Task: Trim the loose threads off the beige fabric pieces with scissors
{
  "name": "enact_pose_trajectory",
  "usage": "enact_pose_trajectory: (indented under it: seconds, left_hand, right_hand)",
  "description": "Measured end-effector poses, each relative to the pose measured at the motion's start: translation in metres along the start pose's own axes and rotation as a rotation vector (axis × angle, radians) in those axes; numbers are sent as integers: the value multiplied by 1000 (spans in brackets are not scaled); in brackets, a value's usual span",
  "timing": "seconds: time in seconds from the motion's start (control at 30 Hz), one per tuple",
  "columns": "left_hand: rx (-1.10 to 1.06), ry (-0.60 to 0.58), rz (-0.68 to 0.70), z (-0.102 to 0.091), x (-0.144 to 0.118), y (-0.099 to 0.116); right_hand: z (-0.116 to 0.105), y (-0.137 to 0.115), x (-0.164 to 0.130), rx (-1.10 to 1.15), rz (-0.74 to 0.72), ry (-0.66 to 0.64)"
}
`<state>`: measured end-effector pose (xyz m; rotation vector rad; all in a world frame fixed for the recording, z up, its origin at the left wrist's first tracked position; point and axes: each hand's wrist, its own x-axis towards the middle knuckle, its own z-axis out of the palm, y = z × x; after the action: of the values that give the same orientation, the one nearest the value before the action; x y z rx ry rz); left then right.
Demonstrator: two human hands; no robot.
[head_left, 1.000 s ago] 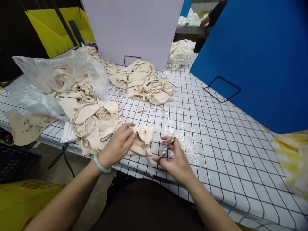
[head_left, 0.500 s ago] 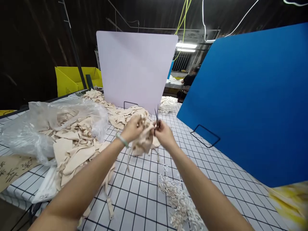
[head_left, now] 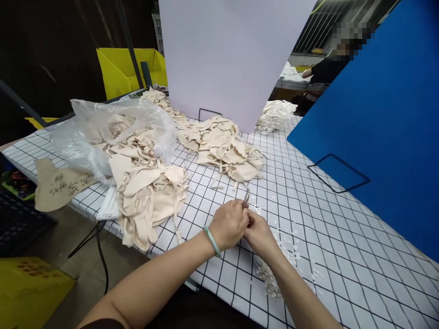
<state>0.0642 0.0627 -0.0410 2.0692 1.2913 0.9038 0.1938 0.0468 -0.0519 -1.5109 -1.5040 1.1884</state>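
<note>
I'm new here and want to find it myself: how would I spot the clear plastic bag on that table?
Start at the checked table and go to its left end, left of the lilac board. There the clear plastic bag lies on its side, spilling beige fabric pieces. It alone is shiny and see-through; the neighbouring fabric pile lies bare.

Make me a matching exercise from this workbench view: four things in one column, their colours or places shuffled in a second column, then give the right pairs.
Things:
1. bracelet
2. right-hand divider panel
3. plastic bag
4. white scraps

Descriptions:
A. clear, lying over the beige fabric pieces
B. pale green, on the left wrist
C. scattered on the grid-patterned table beside the right hand
D. blue, standing upright on the table

Pairs: 1-B, 2-D, 3-A, 4-C
</note>
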Motion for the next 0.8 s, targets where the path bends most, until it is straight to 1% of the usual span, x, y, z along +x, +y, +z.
enact_pose_trajectory:
  seconds: [0.07,0.13,0.2,0.27,0.33,0.4,0.47,0.5,0.53,0.57,0.6,0.63,0.67,0.73,0.77,0.8]
  left_hand:
    - [72,50,39,-17,-5,-10]
    - [177,152,37,-44,-6,-27]
    - [286,259,-3,-72,-8,-46]
    - [368,315,-39,-92,-13,-62]
    - [426,331,-56,-102,-22,-72]
    - [455,327,-69,-104,-34,-76]
    - [449,319,-86,-105,-47,-76]
    - [431,313,-95,-106,-55,-75]
    - [405,305,-101,-106,-62,-73]
    - [382,293,-102,-106,-68,-69]
    - [330,269,-107,-105,-74,-64]
    - [225,225,-130,-103,-79,-58]
    - [62,168,-175,-99,-82,-51]
    - [-402,79,-311,-89,-81,-36]
    - [-658,71,-380,-84,-78,-29]
    - [-891,88,-434,-80,-73,-23]
  right_hand:
    - [1,0,2,-41,3,52]
    - [9,-6,17,-87,15,92]
    - [28,-19,42,-96,6,114]
    - [58,-37,77,-73,-39,118]
    - [95,-57,114,-54,-72,123]
    - [130,-74,146,-35,-88,123]
    - [153,-85,165,-12,-92,104]
    - [158,-88,169,4,-96,93]
    - [158,-89,170,25,-103,83]
    - [153,-88,167,50,-112,77]
    - [144,-87,161,80,-124,73]
    - [132,-85,151,114,-136,70]
    - [117,-84,139,148,-148,69]
    - [86,-84,106,210,-173,69]
    - [71,-84,86,236,-188,68]
    - [59,-84,63,263,-209,69]
